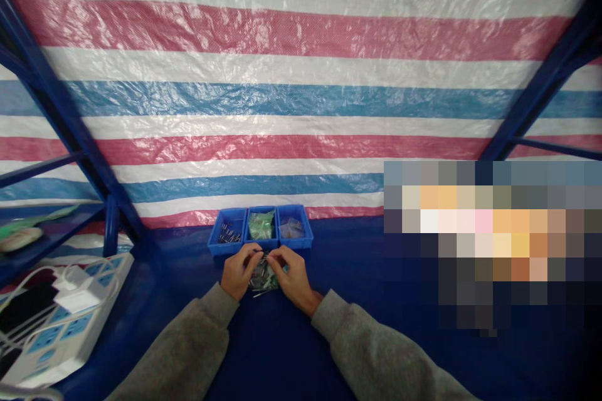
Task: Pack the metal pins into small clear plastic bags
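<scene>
My left hand (239,270) and my right hand (292,276) meet close together in front of three joined blue bins. Fingers and thumbs are pinched on both sides, with a small dark piece between the fingertips that is too small to name. Beneath them lies a pile of clear and greenish plastic packets (261,281) with thin metal pieces, partly hidden by the hands. The left bin (218,248) holds short dark, thin metal parts (227,235). Green plastic packets (261,225) fill the middle bin, and clear plastic bags (291,228) lie in the right one.
A white power strip (75,351) with a white plug adapter (79,291) and cables occupies the left side. Blue metal frame posts (70,119) rise at both sides. Striped plastic sheeting (301,100) hangs behind the blue table (277,351). The right side is pixelated.
</scene>
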Available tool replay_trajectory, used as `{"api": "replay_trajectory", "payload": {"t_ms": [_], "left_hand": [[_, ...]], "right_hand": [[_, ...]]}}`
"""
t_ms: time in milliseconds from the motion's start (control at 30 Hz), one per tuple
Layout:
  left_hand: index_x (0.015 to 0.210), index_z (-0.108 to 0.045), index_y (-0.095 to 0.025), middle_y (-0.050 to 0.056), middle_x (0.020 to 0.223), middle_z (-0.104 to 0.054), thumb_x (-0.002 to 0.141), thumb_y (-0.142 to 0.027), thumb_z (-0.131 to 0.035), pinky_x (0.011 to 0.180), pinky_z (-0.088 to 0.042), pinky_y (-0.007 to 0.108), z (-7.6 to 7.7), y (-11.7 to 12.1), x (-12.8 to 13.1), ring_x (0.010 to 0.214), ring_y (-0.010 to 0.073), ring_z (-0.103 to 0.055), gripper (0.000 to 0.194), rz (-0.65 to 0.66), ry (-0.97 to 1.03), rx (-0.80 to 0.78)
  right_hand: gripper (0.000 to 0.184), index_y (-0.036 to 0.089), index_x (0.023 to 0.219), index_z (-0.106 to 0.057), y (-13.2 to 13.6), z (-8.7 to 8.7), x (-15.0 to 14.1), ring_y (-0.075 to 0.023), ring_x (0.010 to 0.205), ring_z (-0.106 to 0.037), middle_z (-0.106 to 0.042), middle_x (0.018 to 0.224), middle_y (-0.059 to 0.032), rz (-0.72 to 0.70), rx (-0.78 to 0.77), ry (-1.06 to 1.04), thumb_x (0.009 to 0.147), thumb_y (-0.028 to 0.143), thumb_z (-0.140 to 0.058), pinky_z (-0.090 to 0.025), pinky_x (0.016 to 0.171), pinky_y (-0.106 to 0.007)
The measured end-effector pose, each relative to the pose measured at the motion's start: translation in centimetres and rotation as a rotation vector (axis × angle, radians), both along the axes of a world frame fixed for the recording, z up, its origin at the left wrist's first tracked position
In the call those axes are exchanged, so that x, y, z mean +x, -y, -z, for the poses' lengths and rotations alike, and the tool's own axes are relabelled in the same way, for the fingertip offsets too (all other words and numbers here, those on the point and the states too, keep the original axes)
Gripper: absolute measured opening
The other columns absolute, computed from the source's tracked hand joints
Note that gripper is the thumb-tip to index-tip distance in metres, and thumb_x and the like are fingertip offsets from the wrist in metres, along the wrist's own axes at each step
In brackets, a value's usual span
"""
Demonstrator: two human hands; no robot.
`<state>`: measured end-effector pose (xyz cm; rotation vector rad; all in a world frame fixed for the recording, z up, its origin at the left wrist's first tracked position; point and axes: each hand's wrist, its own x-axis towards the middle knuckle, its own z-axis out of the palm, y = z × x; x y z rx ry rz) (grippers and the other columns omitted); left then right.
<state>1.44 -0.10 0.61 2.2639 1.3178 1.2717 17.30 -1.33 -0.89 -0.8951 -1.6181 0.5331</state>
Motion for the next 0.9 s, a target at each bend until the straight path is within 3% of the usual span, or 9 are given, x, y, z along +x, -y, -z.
{"api": "replay_trajectory", "payload": {"t_ms": [267, 500, 900], "left_hand": [[0.086, -0.061, -0.017, 0.000, 0.073, -0.064, 0.081, -0.032, -0.056, 0.063, -0.044, 0.021, -0.26, 0.05, 0.15, 0.062, 0.0112, -0.057, 0.016, 0.013, -0.002, 0.037], [0.081, -0.062, -0.017, 0.001, 0.075, -0.064, 0.085, -0.028, -0.051, 0.067, -0.044, 0.022, -0.52, -0.07, 0.20, 0.069, 0.0125, -0.059, 0.016, 0.043, -0.021, 0.075], [0.068, -0.058, -0.016, -0.001, 0.059, -0.057, 0.088, -0.030, -0.045, 0.058, -0.039, 0.020, -0.35, -0.06, 0.10, 0.057, 0.0102, -0.054, 0.028, 0.031, -0.134, 0.032]], "right_hand": [[0.021, 0.017, 0.080, -0.058, -0.23, 0.20, 0.04, -0.0124, 0.060, -0.051, -0.057, 0.067, 0.0002, 0.098, -0.064, -0.077, 0.089, 0.030, -0.044, -0.039, 0.059, -0.022], [0.023, 0.017, 0.079, -0.058, -0.23, 0.14, 0.09, -0.0119, 0.059, -0.051, -0.056, 0.066, 0.0004, 0.097, -0.068, -0.068, 0.089, 0.031, -0.044, -0.038, 0.058, -0.022], [0.028, 0.017, 0.069, -0.056, -0.26, 0.20, 0.16, -0.0112, 0.056, -0.047, -0.051, 0.061, 0.0015, 0.108, -0.058, -0.026, 0.089, 0.032, -0.043, -0.036, 0.056, -0.022]]}}
